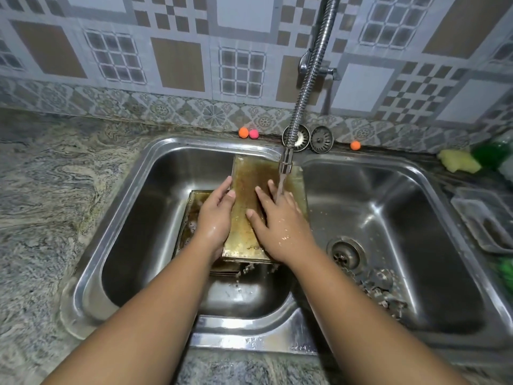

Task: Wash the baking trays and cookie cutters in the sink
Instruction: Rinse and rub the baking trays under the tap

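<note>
A brown-stained baking tray [251, 176] leans tilted over the divider of the double sink [155, 151], under the running tap [286, 162]. My left hand [215, 218] grips the tray's left edge, thumb on its face. My right hand [280, 220] lies flat on the tray's surface with fingers spread, and the water stream falls on it. A second tray [191, 209] lies beneath in the left basin, mostly hidden. Several metal cookie cutters [380, 287] lie in the right basin near the drain [345, 252].
Two sink strainers [322, 138] stand at the back ledge, with small orange and pink balls [248, 133] nearby. A yellow sponge [459, 160], a green bottle [494, 151] and a clear plastic container [488, 218] sit on the right counter. Marbled countertop [55, 204] extends left.
</note>
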